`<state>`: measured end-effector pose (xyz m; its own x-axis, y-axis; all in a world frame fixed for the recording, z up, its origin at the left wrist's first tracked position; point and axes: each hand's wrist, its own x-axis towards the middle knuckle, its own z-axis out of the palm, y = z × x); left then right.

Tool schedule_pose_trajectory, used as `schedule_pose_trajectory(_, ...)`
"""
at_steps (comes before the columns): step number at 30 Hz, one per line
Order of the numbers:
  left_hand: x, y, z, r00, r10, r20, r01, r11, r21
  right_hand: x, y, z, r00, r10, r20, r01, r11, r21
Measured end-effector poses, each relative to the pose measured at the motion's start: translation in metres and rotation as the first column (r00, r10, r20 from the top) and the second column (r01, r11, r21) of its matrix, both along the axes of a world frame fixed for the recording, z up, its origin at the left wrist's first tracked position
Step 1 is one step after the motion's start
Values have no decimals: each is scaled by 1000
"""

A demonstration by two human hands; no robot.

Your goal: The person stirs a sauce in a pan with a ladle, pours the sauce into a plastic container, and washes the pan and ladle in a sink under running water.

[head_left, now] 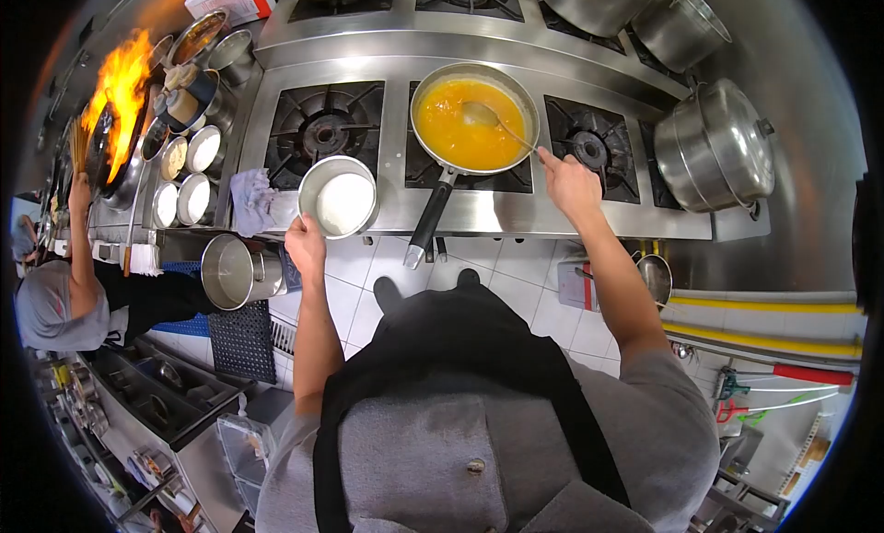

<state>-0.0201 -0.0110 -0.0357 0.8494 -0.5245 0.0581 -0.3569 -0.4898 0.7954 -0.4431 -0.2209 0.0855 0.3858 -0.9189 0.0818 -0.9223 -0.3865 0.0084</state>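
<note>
A frying pan (422, 151) with orange-yellow liquid (460, 132) sits on the middle front burner, its black handle pointing toward me. My right hand (571, 185) is closed around the handle of a metal spoon (481, 115), whose bowl rests in the liquid. To the left, my left hand (306, 246) is closed at the near rim of a round metal pot (313, 185). White contents (345, 202) show inside this pot, which is at the stove's front edge, left of the pan.
A co-worker (69, 298) stands at far left beside tall flames (118, 100). Lidded pot (714, 146) sits at right. Left are white-filled containers (203, 149), a cloth (251, 201) and an empty steel pot (230, 273). Burner grates (324, 128) flank the pan.
</note>
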Motion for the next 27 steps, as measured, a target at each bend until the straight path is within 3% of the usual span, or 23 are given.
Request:
schedule_pose_trajectory(7, 2, 0, -3, 1000, -4, 10, 4, 999, 32, -9, -23, -20, 999, -44, -19, 40, 986, -161)
schedule_pose_trajectory(10, 3, 0, -4, 1000, -7, 4, 7, 1000, 27, -3, -6, 14, 987, -133, -90, 128, 990, -54)
schedule_pose_trajectory(12, 2, 1, -4, 1000, -10, 3, 10, 1000, 28, 8, 11, 46, 956, -279, -93, 293, 931, 218)
schedule_pose_trajectory(13, 2, 1, -3, 1000, -7, 13, 7, 1000, 25, 6, 16, 46, 956, -278, -96, 292, 931, 218)
schedule_pose_trajectory(15, 2, 0, -3, 1000, -5, 22, 5, 1000, 22, 2, 24, 43, 940, -308, 150, 250, 916, 312)
schedule_pose_trajectory(16, 3, 0, -4, 1000, -5, 13, 4, 1000, 23, 1, 21, 30, 940, -308, 149, 251, 917, 311)
schedule_pose_trajectory(18, 1, 0, -4, 1000, -6, 4, 6, 1000, 27, 0, 16, -10, 878, -243, 413, 89, 929, 358)
schedule_pose_trajectory(22, 0, -1, -3, 1000, -2, 17, 3, 999, -33, 30, 21, -34, 773, -370, 516, 59, 851, 522)
schedule_pose_trajectory(24, 2, -1, -8, 1000, -4, 16, 4, 999, -32, 38, 20, -42, 639, -531, 556, -5, 720, 694)
schedule_pose_trajectory(27, 5, 0, -11, 1000, -3, 9, 3, 1000, -26, 49, 32, -21, 564, -578, 590, -32, 698, 715)
